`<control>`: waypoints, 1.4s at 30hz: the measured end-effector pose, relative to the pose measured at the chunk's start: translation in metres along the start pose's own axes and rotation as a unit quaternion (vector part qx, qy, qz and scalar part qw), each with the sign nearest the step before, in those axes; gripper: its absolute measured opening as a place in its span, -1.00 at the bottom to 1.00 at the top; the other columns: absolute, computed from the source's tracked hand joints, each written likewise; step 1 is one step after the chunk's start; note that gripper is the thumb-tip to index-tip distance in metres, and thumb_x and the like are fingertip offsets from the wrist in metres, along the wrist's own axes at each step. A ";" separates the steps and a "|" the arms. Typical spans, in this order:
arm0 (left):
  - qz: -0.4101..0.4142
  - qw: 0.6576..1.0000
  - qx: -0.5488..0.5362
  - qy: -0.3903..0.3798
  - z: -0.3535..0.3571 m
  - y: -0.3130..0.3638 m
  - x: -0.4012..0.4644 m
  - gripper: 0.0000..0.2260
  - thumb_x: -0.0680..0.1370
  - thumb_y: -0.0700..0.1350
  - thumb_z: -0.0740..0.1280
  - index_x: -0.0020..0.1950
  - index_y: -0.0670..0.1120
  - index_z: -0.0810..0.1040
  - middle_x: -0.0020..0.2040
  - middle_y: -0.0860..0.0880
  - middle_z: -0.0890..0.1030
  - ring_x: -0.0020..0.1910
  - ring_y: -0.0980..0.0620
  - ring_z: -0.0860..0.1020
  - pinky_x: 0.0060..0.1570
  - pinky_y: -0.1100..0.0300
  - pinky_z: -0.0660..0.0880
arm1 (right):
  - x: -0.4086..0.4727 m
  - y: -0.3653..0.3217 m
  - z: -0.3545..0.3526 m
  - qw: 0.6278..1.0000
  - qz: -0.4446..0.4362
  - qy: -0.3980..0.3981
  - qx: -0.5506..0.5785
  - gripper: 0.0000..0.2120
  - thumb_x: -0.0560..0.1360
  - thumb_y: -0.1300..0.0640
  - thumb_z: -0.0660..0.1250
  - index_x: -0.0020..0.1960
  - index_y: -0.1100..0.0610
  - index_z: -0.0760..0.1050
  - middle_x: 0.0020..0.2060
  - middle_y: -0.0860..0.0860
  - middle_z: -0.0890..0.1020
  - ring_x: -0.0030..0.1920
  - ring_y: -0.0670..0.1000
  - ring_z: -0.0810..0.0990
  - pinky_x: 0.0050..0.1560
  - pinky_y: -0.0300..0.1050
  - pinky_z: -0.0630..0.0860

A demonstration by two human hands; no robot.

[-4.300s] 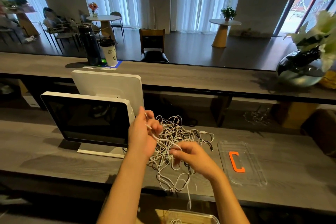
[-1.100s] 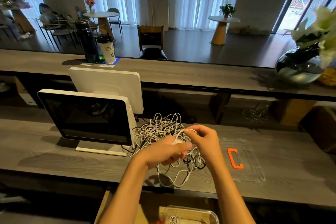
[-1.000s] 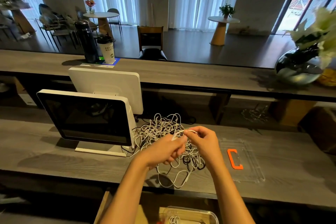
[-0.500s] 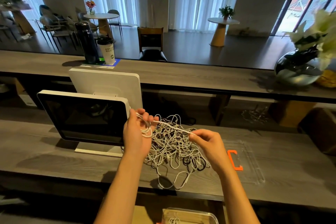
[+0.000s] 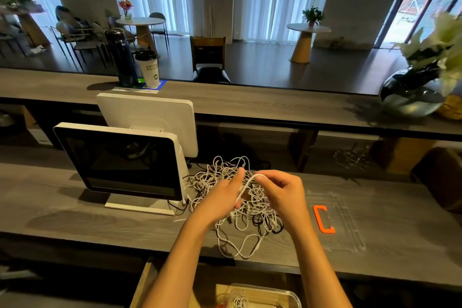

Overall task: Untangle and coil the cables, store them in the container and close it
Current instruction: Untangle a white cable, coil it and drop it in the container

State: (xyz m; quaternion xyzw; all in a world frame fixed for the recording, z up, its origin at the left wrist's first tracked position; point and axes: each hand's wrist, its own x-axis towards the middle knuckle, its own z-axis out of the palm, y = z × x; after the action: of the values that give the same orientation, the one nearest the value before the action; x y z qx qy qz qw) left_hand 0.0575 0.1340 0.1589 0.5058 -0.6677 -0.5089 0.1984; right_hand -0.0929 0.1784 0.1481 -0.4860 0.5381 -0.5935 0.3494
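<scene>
Here, white cables (image 5: pixel 240 210) tangled mid-counter, your left hand (image 5: pixel 220 197) and right hand (image 5: pixel 282 190) each pinching one white strand above them, monitor (image 5: pixel 120 160) left, clear lid (image 5: pixel 335 222) right, container (image 5: pixel 257 297) near edge.

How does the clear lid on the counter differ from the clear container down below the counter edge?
The lid lies flat on the counter, right of the cable tangle; the container sits lower, in front of the counter, partly cut off by the frame. The lid carries an orange clip and no cables; the container already holds some white cable. Both are clear plastic.
</scene>
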 end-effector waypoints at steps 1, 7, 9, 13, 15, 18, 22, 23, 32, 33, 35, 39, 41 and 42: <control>-0.010 0.997 -0.052 -0.054 0.001 -0.002 -0.003 -0.28 0.57 0.41 -0.07 -0.17 -0.15 0.61 -0.39 0.02 0.47 -0.44 0.09 0.36 -0.39 0.20 0.29 | 0.000 0.000 -0.001 1.000 0.006 0.019 0.007 -0.93 0.49 0.25 0.46 -0.08 0.15 0.71 -0.35 -0.06 0.70 -0.34 -0.16 0.62 -0.29 -0.32 0.48; 0.088 0.983 0.030 -0.161 0.003 -0.007 -0.003 -0.65 0.64 0.12 0.25 -0.23 -0.07 0.50 -0.38 0.00 0.41 -0.43 0.09 0.32 -0.41 0.25 0.28 | 0.001 0.006 -0.005 0.999 0.033 0.018 -0.011 -0.92 0.43 0.25 0.52 -0.20 0.10 0.72 -0.28 0.01 0.73 -0.23 -0.06 0.68 -0.18 -0.21 0.57; 0.071 0.987 -0.043 -0.137 0.000 -0.010 -0.003 -0.63 0.67 0.09 0.19 -0.26 -0.06 0.49 -0.43 0.05 0.40 -0.45 0.09 0.34 -0.42 0.26 0.32 | 0.001 0.009 -0.008 0.999 0.042 0.012 -0.030 -0.91 0.42 0.18 0.53 -0.27 0.11 0.70 -0.39 0.00 0.67 -0.34 -0.09 0.59 -0.27 -0.21 0.50; 0.076 0.990 -0.117 -0.019 -0.019 -0.014 -0.003 -0.60 0.69 0.05 0.15 -0.16 -0.16 0.58 -0.41 -0.04 0.55 -0.38 0.00 0.54 -0.37 0.17 0.49 | 0.002 0.016 -0.023 0.995 0.049 -0.014 -0.088 -0.74 0.42 0.02 0.53 -0.32 0.18 0.66 -0.44 0.21 0.55 -0.39 -0.01 0.43 -0.31 -0.07 0.38; 0.070 0.979 -0.190 0.032 -0.022 -0.013 -0.003 -0.61 0.70 0.02 0.12 0.01 -0.22 0.62 -0.23 -0.14 0.68 -0.22 -0.08 0.67 -0.27 0.12 0.61 | 0.002 0.016 -0.029 0.994 0.050 -0.027 -0.092 -0.77 0.44 0.03 0.51 -0.29 0.16 0.68 -0.44 0.19 0.55 -0.40 -0.03 0.43 -0.33 -0.10 0.38; 0.052 0.891 -0.445 0.069 -0.020 -0.012 0.001 -0.61 0.71 0.00 0.08 0.19 -0.25 0.56 0.05 -0.20 0.70 0.07 -0.14 0.68 0.02 -0.02 0.64 | 0.001 0.014 -0.030 0.993 0.065 -0.067 -0.071 -0.84 0.48 0.12 0.48 -0.26 0.14 0.69 -0.49 0.00 0.51 -0.41 -0.07 0.40 -0.34 -0.13 0.35; 0.048 0.730 -0.667 0.145 -0.033 -0.013 0.007 -0.63 0.70 0.03 0.10 -0.03 -0.20 0.53 -0.26 -0.11 0.64 -0.19 -0.04 0.68 -0.15 0.06 0.66 | -0.002 0.015 -0.035 0.990 0.064 -0.106 -0.064 -0.90 0.50 0.17 0.44 -0.17 0.09 0.71 -0.38 -0.01 0.60 -0.30 -0.03 0.51 -0.18 -0.09 0.46; 0.048 0.731 -0.660 0.168 -0.035 -0.014 0.007 -0.65 0.70 0.03 0.11 -0.08 -0.18 0.52 -0.34 -0.07 0.57 -0.31 0.00 0.62 -0.25 0.12 0.63 | -0.003 0.015 -0.037 0.990 0.060 -0.111 -0.059 -0.91 0.51 0.20 0.43 -0.13 0.10 0.71 -0.33 -0.02 0.63 -0.26 -0.05 0.54 -0.15 -0.10 0.49; 0.047 0.976 -0.092 0.190 -0.014 -0.011 0.004 -0.61 0.68 0.11 0.16 -0.15 -0.08 0.62 -0.38 0.02 0.53 -0.41 0.08 0.44 -0.26 0.16 0.37 | -0.006 -0.003 -0.018 0.986 -0.025 -0.144 -0.078 -0.87 0.56 0.25 0.35 -0.06 0.12 0.68 -0.37 -0.19 0.60 -0.36 -0.22 0.49 -0.30 -0.39 0.37; 0.040 0.986 -0.061 0.148 -0.010 -0.008 0.001 -0.56 0.67 0.16 0.12 -0.14 -0.07 0.63 -0.37 0.01 0.56 -0.40 0.09 0.47 -0.24 0.16 0.37 | -0.006 -0.004 -0.015 0.989 -0.029 -0.129 -0.072 -0.86 0.57 0.25 0.35 -0.07 0.11 0.68 -0.38 -0.19 0.60 -0.37 -0.22 0.49 -0.31 -0.39 0.37; 0.005 0.997 -0.048 0.065 -0.004 0.000 -0.005 -0.43 0.65 0.28 0.01 -0.14 -0.07 0.64 -0.35 -0.01 0.58 -0.42 0.10 0.46 -0.33 0.20 0.36 | -0.004 -0.005 -0.009 0.992 -0.036 -0.101 -0.064 -0.85 0.56 0.24 0.36 -0.09 0.08 0.68 -0.36 -0.16 0.65 -0.33 -0.20 0.54 -0.26 -0.35 0.42; -0.041 0.982 -0.125 -0.136 0.002 0.002 -0.013 -0.32 0.57 0.43 -0.03 -0.19 -0.13 0.56 -0.40 0.01 0.47 -0.48 0.14 0.27 -0.50 0.30 0.16 | -0.001 0.002 -0.007 0.998 -0.015 -0.035 -0.051 -0.88 0.50 0.20 0.45 -0.18 0.04 0.70 -0.32 0.01 0.68 -0.29 -0.09 0.56 -0.23 -0.19 0.47; -0.008 0.976 -0.112 -0.186 0.001 0.001 -0.013 -0.48 0.60 0.34 0.11 -0.22 -0.07 0.52 -0.41 0.05 0.42 -0.48 0.15 0.24 -0.51 0.32 0.14 | 0.000 0.006 -0.008 0.998 0.002 -0.030 -0.046 -0.85 0.47 0.18 0.49 -0.24 -0.02 0.71 -0.32 0.09 0.68 -0.28 0.00 0.56 -0.22 -0.08 0.48; 0.011 0.976 -0.105 -0.192 0.001 0.001 -0.012 -0.56 0.62 0.26 0.16 -0.24 -0.04 0.49 -0.41 0.06 0.40 -0.49 0.15 0.25 -0.52 0.33 0.16 | 0.000 0.008 -0.009 0.998 0.010 -0.036 -0.047 -0.83 0.46 0.18 0.49 -0.26 -0.03 0.71 -0.33 0.09 0.68 -0.28 0.01 0.56 -0.23 -0.06 0.49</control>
State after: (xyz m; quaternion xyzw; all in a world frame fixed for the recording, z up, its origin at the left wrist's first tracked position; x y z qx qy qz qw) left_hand 0.0615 0.1448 0.1627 0.3678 -0.6419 -0.6614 0.1239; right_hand -0.1020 0.1795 0.1413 -0.5176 0.5575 -0.5461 0.3508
